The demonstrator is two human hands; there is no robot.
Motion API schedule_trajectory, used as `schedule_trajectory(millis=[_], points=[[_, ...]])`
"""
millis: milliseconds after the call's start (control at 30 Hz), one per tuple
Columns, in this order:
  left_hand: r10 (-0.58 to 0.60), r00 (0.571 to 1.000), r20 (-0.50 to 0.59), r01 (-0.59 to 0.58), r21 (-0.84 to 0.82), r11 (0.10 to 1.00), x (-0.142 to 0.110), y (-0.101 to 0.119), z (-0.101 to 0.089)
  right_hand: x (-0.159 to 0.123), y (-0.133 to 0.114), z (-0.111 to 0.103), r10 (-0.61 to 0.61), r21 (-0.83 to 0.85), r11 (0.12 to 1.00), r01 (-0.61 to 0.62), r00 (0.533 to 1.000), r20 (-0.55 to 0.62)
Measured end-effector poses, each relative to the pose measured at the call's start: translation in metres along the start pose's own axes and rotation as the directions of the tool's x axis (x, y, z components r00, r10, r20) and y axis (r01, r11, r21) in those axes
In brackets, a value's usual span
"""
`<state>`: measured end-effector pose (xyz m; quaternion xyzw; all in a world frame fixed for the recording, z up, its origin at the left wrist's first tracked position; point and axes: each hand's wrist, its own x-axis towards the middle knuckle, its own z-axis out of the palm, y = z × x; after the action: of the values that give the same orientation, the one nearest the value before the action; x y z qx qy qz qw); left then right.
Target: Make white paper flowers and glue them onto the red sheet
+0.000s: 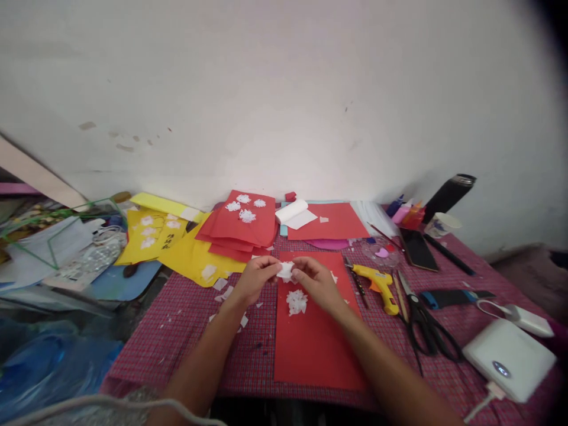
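Between the fingertips of both hands is a small piece of white paper (pixel 286 271), held above a red sheet (pixel 319 355). My left hand (pixel 258 278) pinches its left side, and my right hand (pixel 316 283) grips the right side. Just below them, a crumpled white paper cutout (pixel 296 302) lies on the red sheet. More white bits show at the sheet's right edge, partly behind my right hand. Loose white paper scraps (pixel 226 293) are scattered on the tablecloth beside my left wrist. The fine shape of the held paper is too small to tell.
Red sheets with white flowers (pixel 261 231) and yellow sheets (pixel 189 257) lie at the back left. A white paper roll (pixel 293 212) sits behind my hands. To the right are a yellow glue gun (pixel 377 284), scissors (pixel 428 325), a phone (pixel 418 248) and a white power bank (pixel 510 358).
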<state>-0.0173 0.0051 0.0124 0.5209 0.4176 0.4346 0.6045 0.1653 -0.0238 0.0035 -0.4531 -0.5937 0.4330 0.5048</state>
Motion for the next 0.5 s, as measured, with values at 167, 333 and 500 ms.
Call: schedule_trajectory(millis=[167, 333, 500], points=[[-0.048, 0.997, 0.064, 0.049, -0.015, 0.999, -0.0038, -0.0039, 0.0113, -0.0003, -0.0047, -0.0008, 0.143, 0.076, 0.986, -0.147, 0.988, 0.051], [-0.085, 0.990, 0.112, 0.097, -0.106, 0.990, -0.0048, -0.0005, 0.0102, -0.0009, -0.0083, -0.0009, 0.199, 0.234, 0.949, -0.210, 0.978, 0.070], [-0.078, 0.991, 0.108, 0.089, -0.094, 0.992, -0.0051, 0.0002, 0.0113, -0.0010, -0.0061, -0.0010, 0.174, 0.221, 0.958, -0.183, 0.983, 0.061]])
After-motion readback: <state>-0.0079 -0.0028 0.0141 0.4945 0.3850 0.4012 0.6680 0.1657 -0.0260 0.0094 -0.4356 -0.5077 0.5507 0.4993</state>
